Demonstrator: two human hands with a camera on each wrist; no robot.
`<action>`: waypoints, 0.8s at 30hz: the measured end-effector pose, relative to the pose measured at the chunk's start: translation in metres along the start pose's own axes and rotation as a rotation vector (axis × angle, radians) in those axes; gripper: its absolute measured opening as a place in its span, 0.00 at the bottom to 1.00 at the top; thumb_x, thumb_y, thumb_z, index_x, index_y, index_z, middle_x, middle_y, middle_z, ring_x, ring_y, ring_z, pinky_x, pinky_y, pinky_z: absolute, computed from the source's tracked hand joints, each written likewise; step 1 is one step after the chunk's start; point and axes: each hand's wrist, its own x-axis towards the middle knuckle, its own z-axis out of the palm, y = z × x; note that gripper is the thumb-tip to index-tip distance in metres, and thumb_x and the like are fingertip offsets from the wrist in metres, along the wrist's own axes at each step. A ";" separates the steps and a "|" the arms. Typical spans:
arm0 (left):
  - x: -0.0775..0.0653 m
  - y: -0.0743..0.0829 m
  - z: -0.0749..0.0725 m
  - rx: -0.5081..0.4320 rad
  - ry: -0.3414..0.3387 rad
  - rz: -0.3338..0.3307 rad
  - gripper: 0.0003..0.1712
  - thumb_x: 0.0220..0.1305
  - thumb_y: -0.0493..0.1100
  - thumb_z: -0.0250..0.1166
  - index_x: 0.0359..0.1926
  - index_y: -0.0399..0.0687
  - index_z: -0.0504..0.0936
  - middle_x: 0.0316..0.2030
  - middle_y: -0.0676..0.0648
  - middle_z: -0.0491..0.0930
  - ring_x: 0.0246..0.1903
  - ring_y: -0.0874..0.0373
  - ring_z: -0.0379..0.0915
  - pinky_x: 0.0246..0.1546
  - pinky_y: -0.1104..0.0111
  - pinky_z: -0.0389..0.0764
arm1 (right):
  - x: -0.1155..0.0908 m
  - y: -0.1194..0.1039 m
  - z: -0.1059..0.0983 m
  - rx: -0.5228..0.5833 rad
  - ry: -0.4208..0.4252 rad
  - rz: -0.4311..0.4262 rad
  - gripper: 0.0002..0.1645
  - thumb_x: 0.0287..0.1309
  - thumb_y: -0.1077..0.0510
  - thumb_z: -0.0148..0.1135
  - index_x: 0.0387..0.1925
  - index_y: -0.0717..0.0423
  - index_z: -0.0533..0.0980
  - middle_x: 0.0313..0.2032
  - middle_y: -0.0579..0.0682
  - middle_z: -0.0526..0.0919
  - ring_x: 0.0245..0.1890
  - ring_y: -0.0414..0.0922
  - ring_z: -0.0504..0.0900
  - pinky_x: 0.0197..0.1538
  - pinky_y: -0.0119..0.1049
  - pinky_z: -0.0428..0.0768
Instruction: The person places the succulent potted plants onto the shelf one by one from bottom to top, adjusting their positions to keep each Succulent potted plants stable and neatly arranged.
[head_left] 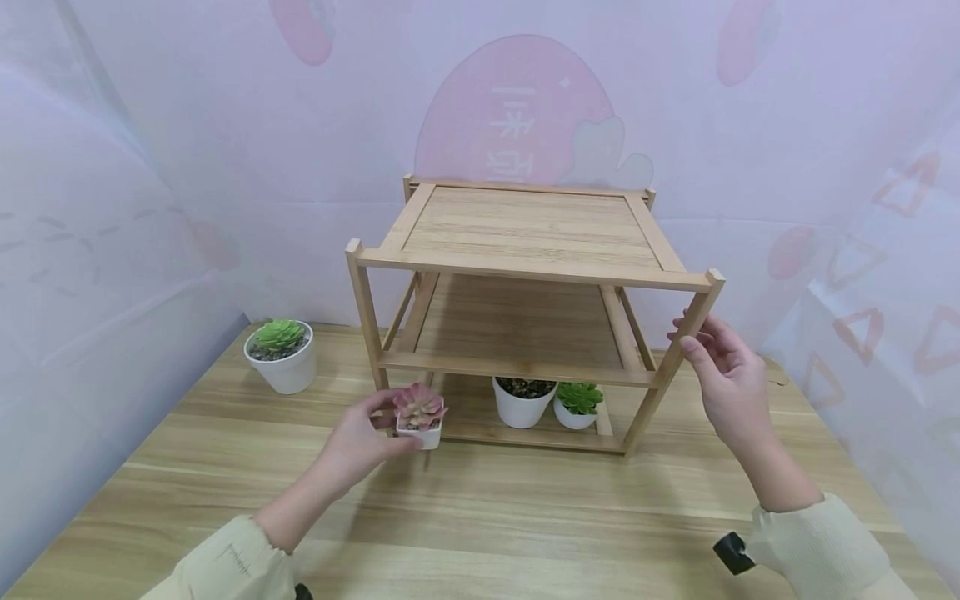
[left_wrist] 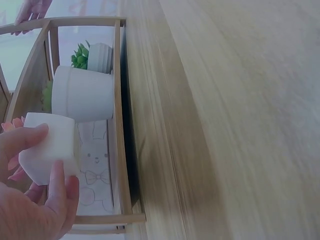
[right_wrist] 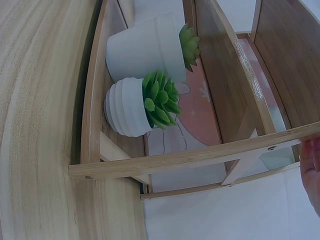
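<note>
Pink succulent pot [head_left: 419,421] in left hand [head_left: 358,443]

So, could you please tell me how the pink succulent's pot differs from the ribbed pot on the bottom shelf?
The pink succulent's pot is square and smooth, held by the left hand before the shelf; the ribbed pot is round, holds a green plant, and stands untouched inside. Both are small and white.

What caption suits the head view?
Left hand holds a pink succulent pot by a bamboo shelf; right hand steadies it.
</note>
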 end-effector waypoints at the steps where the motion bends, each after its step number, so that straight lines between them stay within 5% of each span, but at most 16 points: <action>1: 0.001 0.000 0.001 -0.003 -0.003 0.008 0.44 0.50 0.33 0.79 0.67 0.30 0.71 0.57 0.33 0.77 0.55 0.39 0.79 0.49 0.58 0.85 | 0.000 0.000 0.000 0.003 0.001 0.000 0.21 0.73 0.69 0.56 0.64 0.62 0.75 0.47 0.43 0.85 0.47 0.37 0.84 0.55 0.24 0.78; 24: 0.008 0.015 0.018 -0.057 -0.048 0.037 0.44 0.51 0.32 0.79 0.68 0.29 0.70 0.59 0.32 0.75 0.54 0.42 0.80 0.49 0.58 0.85 | 0.000 0.000 0.001 0.019 0.001 -0.003 0.21 0.72 0.70 0.55 0.64 0.58 0.76 0.47 0.44 0.86 0.48 0.38 0.84 0.54 0.24 0.79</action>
